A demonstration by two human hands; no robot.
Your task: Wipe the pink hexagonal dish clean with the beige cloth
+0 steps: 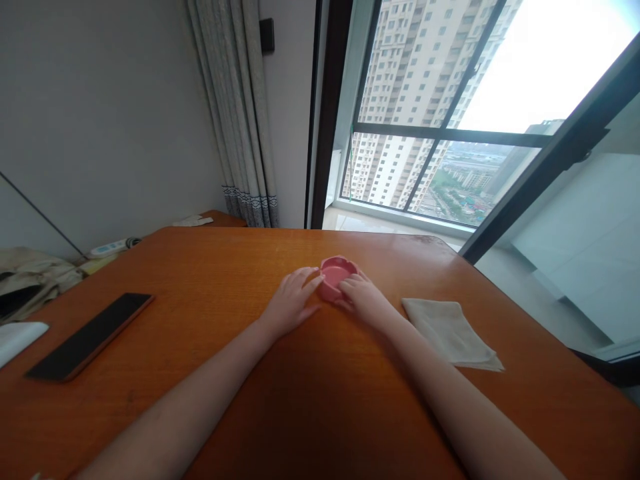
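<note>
A small round pink dish (338,275) with a wavy, notched rim, like an ashtray, sits near the far middle of the wooden table (240,267). My right hand (361,296) grips its near right rim, with fingers over the inside and the thumb low on the outer side. At the dish's left edge, my left hand (293,301) has its fingers stretched out, the fingertips at the rim and the thumb held apart below. The inside of the dish shows no contents; its near right side is partly hidden by my right fingers.
A folded beige cloth (450,330) lies right of my right forearm. On the left rests a long flat black panel (95,337), near a white object (20,339) at the edge. Beyond are a power strip (111,248), a curtain (245,120) and a large window (445,133).
</note>
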